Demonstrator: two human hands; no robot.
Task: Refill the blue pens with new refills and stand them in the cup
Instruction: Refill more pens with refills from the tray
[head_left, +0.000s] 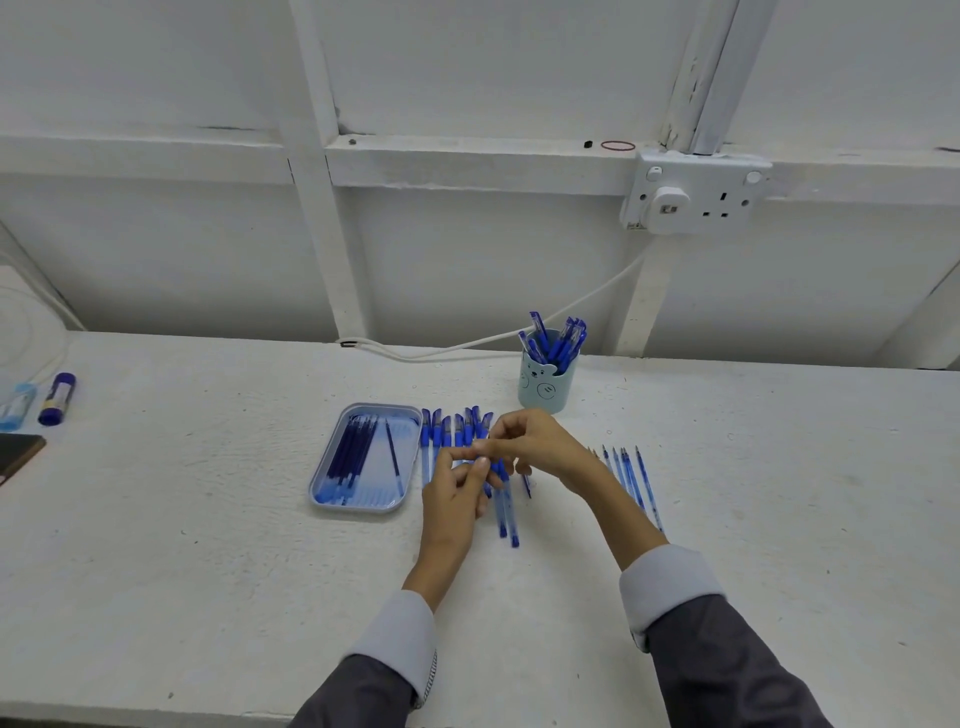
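Two hands meet above the white counter (208, 519), beside the tray (332, 501) of refills (353, 452). The left hand (454, 499) and right hand (535, 441) both pinch one blue pen (501, 499) near its ends. It looks light, stiff and slick; I'd grip the ribbed collar.

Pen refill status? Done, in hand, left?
Done: several capped pens stand in the cup. In hand: left hand and right hand work one pen together. Left: row of pens beside the tray, with refills still in it.
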